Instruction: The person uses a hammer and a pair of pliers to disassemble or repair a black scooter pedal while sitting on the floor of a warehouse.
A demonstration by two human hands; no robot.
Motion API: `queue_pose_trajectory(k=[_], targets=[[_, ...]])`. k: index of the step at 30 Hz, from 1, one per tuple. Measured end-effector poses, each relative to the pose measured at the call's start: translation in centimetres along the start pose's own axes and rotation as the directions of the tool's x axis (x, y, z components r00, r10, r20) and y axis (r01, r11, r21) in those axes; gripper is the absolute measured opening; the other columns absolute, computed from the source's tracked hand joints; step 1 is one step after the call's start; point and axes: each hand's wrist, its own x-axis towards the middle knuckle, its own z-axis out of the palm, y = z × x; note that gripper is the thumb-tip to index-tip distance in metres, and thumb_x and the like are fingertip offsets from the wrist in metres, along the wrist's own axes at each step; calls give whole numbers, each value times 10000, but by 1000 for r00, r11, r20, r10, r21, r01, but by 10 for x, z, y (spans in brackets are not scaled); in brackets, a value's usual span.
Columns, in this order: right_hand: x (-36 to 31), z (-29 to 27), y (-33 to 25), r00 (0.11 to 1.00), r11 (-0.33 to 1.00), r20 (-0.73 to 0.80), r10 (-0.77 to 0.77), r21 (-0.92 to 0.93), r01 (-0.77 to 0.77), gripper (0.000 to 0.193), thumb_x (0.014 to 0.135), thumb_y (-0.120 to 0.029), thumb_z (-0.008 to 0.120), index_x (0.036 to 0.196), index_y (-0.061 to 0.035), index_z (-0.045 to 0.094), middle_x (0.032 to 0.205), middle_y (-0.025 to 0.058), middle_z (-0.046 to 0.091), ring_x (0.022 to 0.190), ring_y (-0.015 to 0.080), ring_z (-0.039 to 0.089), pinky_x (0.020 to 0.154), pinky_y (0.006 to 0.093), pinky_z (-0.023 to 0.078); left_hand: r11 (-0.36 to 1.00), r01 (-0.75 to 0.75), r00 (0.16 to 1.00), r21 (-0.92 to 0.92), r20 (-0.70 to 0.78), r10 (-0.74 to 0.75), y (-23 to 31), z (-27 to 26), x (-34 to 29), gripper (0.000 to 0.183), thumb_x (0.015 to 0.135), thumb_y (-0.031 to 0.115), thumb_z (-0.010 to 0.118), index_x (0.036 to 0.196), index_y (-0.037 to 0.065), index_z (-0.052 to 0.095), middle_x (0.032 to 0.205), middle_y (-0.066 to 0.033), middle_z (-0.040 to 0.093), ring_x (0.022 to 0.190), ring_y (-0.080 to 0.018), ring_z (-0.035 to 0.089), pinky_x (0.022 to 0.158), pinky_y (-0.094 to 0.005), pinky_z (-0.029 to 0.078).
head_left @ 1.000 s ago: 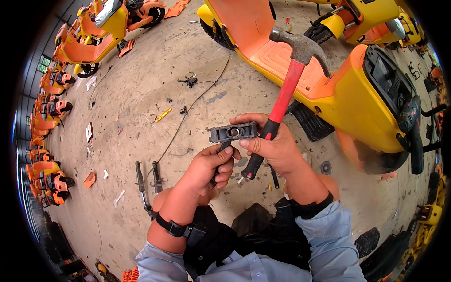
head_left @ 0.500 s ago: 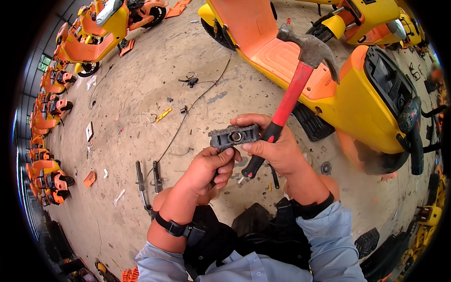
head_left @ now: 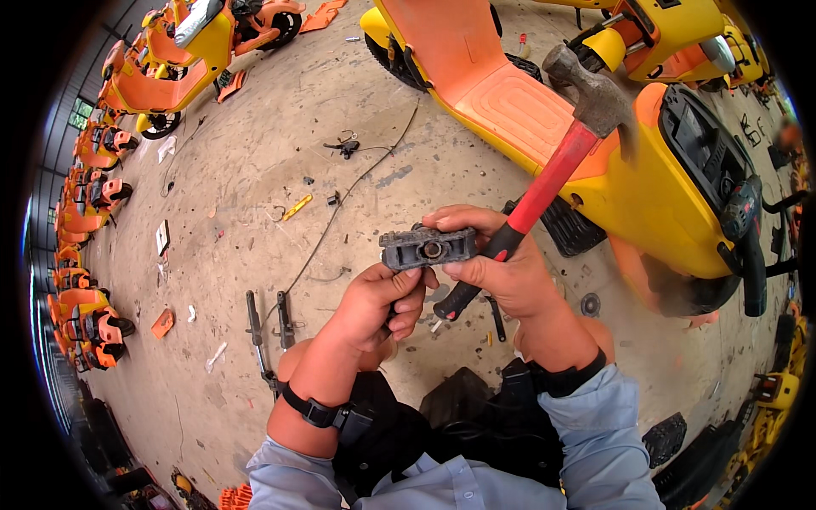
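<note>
A black, ridged pedal (head_left: 410, 250) with a round hole in its side is held level above the floor. My right hand (head_left: 503, 272) is closed, with fingers and thumb gripping the pedal's right end. That same hand also keeps a claw hammer (head_left: 548, 180) with a red and black handle, its worn steel head up and to the right. Just below the pedal, my left hand (head_left: 389, 304) is closed with the thumb by the pedal's underside. A dark piece shows slightly between its fingers, mostly hidden.
A yellow and orange scooter (head_left: 518, 110) lies close at the right, with a power drill (head_left: 742, 208) on it. Two black-gripped handles (head_left: 268, 319) lie left of my knees. A cable (head_left: 348, 191) and a yellow tool (head_left: 297, 207) are on the floor. More scooters (head_left: 89, 319) line the left.
The hammer's head has swung right and slightly down as my right hand turned. The pedal has shifted a little to the right and its hole looks darker. My left hand has barely moved.
</note>
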Motion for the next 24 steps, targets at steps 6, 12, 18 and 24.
queue_pose_trajectory(k=[6,12,18,24], targets=[[0,1,-1,999,999,15,-33,-3,33,385,794,42,730,1162,-16,635,1265,176,605,1204,253,571,986,365,492,999,-42,999,-10,26,42,-2,-2,0,290,1016,304,508,991,27,589,593,25,401,424,-93,384,386,-263,332],[1,0,-2,999,1000,36,-29,-6,29,369,802,26,734,1155,-22,639,1269,165,603,1197,250,570,990,369,487,998,-69,997,-6,42,69,-4,-4,2,275,1016,287,514,989,23,588,591,23,397,419,-94,386,378,-263,341],[1,0,-4,998,997,60,-26,-65,30,352,819,24,724,1155,-45,644,1265,139,604,1141,206,589,878,306,531,995,-100,992,-9,74,100,-7,-7,2,262,1010,275,536,991,20,591,590,18,396,412,-97,386,373,-262,350],[0,-7,-2,996,995,86,6,-97,2,369,831,6,720,1183,-68,641,1313,124,578,1149,192,584,850,282,533,989,-145,987,23,80,142,-9,-8,5,256,1001,276,552,1010,23,588,599,16,406,431,-103,407,394,-268,361]])
